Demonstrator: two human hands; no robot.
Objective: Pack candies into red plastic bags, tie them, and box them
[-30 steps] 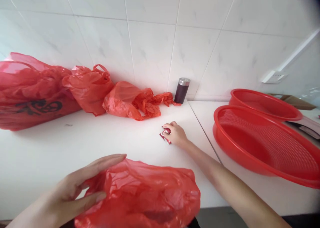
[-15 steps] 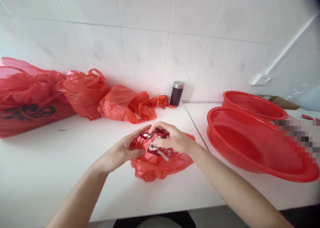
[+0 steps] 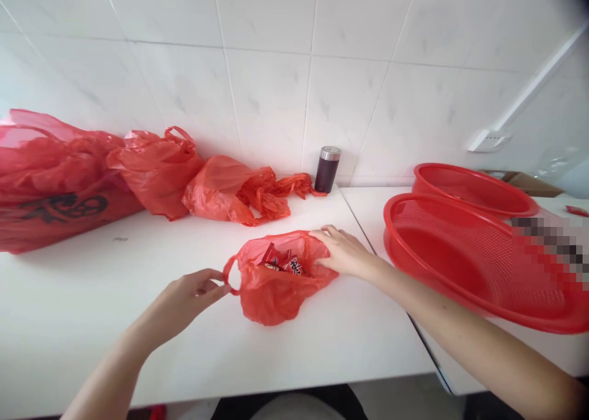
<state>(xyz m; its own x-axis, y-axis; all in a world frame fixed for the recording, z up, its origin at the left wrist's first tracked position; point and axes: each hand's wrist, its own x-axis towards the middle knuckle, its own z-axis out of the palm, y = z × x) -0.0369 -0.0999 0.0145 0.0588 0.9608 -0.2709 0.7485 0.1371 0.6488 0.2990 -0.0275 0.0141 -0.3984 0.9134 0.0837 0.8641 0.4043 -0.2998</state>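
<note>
A small red plastic bag (image 3: 271, 291) lies on the white counter (image 3: 92, 322) with its mouth held wide. Inside it show red wrapped sweets (image 3: 281, 264). My left hand (image 3: 188, 294) pinches the bag's left handle loop. My right hand (image 3: 343, 252) grips the right edge of the bag's mouth, fingers curled over the rim. The two hands pull the opening apart.
Three fuller red plastic bags (image 3: 156, 168) sit against the tiled wall at the back left, the largest (image 3: 50, 187) with black lettering. A dark tumbler with a metal lid (image 3: 327, 169) stands at the wall. Two red mesh baskets (image 3: 469, 254) are stacked at the right.
My right hand took sweets off the counter and put them into the small bag. The bag moved away from me to mid-counter, and both hands now hold its mouth apart.
</note>
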